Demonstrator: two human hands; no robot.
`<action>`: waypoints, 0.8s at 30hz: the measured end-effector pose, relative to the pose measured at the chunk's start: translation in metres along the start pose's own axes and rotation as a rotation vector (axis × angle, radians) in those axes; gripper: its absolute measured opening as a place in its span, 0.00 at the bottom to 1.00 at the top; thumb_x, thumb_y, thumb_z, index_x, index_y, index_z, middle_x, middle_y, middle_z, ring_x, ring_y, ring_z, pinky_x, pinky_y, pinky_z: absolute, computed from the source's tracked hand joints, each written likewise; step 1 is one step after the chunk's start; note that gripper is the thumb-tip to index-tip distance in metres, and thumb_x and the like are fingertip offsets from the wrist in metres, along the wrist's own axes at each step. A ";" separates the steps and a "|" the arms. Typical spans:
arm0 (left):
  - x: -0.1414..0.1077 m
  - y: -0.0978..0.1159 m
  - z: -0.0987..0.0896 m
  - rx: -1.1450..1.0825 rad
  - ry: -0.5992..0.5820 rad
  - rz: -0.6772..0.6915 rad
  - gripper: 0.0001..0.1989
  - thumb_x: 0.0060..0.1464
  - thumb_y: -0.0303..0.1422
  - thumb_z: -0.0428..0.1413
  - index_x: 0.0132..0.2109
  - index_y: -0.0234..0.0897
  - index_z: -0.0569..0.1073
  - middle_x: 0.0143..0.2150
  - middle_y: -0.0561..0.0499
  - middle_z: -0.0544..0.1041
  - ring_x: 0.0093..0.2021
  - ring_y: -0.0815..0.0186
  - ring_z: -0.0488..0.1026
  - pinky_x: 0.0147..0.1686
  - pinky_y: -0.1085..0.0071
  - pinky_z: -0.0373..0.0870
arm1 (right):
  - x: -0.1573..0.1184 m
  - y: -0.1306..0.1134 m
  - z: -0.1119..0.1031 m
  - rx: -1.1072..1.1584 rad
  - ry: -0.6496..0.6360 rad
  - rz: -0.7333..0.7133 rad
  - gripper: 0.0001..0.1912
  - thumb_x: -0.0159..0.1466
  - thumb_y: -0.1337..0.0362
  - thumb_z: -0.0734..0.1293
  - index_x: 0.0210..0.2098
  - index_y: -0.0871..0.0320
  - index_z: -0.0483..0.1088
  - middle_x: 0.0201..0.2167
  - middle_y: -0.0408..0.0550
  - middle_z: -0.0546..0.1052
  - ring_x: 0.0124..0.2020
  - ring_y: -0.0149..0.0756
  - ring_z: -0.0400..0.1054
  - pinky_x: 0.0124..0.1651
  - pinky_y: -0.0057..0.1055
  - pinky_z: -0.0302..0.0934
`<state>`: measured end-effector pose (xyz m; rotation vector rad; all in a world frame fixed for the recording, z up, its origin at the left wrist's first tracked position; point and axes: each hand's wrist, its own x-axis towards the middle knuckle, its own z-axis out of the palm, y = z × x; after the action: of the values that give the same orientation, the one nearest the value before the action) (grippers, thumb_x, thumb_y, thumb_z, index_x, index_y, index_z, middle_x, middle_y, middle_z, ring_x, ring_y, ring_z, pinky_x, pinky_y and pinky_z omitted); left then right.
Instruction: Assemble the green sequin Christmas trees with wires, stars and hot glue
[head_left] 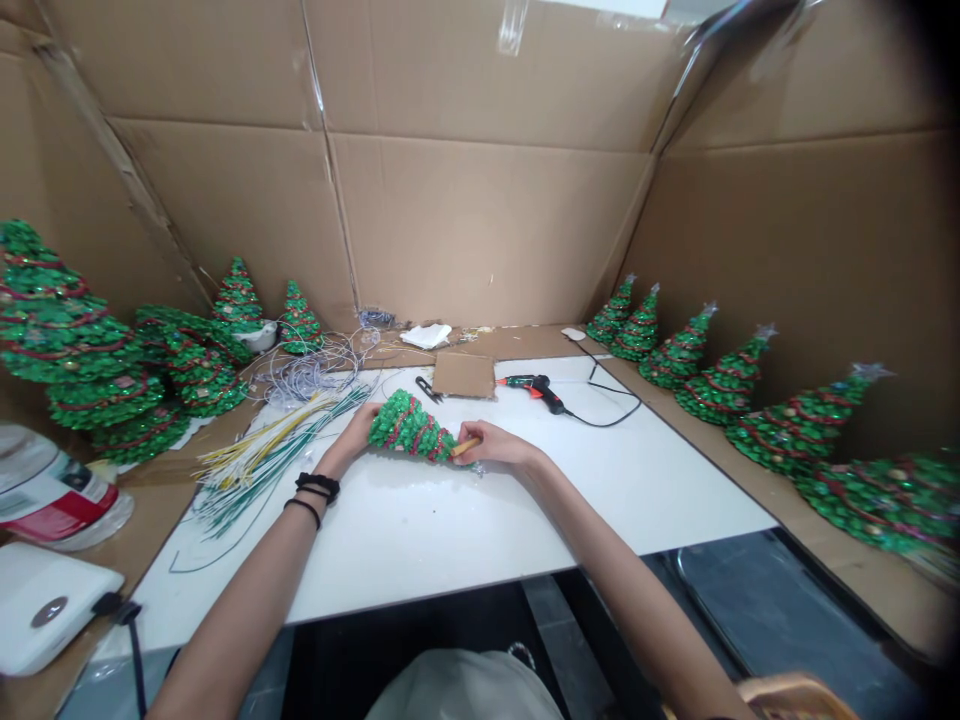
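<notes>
A small green Christmas tree [409, 428] with red garland lies tilted sideways above the white board, its tip toward the right. My left hand [360, 430] is closed round its wide base, the fingers partly hidden behind it. Near the tip, my right hand [486, 443] is closed on a short tan stick [466, 447] that points at the tree. Whether the stick touches the tree I cannot tell. A silvery ornament [478, 468] shows just below the right fingers.
Beyond my hands lie a glue gun [544, 390] with its cord, a cardboard square [464, 376] and black pliers [429, 389]. Yellow, white and green wires [277, 450] spread at left. Finished trees [727, 375] line the right side; others [199, 370] stand left, near a plastic jar [60, 490].
</notes>
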<state>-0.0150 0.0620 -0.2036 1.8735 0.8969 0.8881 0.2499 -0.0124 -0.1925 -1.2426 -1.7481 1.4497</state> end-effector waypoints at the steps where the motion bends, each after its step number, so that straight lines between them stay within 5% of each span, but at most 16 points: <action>1: 0.000 0.002 0.000 0.002 0.006 0.003 0.10 0.44 0.35 0.55 0.23 0.31 0.71 0.22 0.52 0.73 0.27 0.65 0.66 0.30 0.72 0.66 | 0.000 0.000 0.001 0.021 0.005 0.011 0.19 0.42 0.60 0.75 0.24 0.59 0.62 0.22 0.40 0.72 0.25 0.28 0.63 0.28 0.26 0.53; 24: -0.003 0.015 0.002 -0.012 0.012 0.007 0.11 0.43 0.35 0.52 0.19 0.34 0.65 0.17 0.55 0.66 0.22 0.70 0.58 0.26 0.74 0.61 | -0.004 -0.007 0.010 0.209 0.061 0.037 0.19 0.38 0.63 0.76 0.23 0.58 0.62 0.21 0.40 0.73 0.26 0.31 0.67 0.30 0.27 0.57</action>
<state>-0.0107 0.0530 -0.1915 1.8635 0.8908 0.9073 0.2407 -0.0204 -0.1882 -1.2003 -1.4984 1.5553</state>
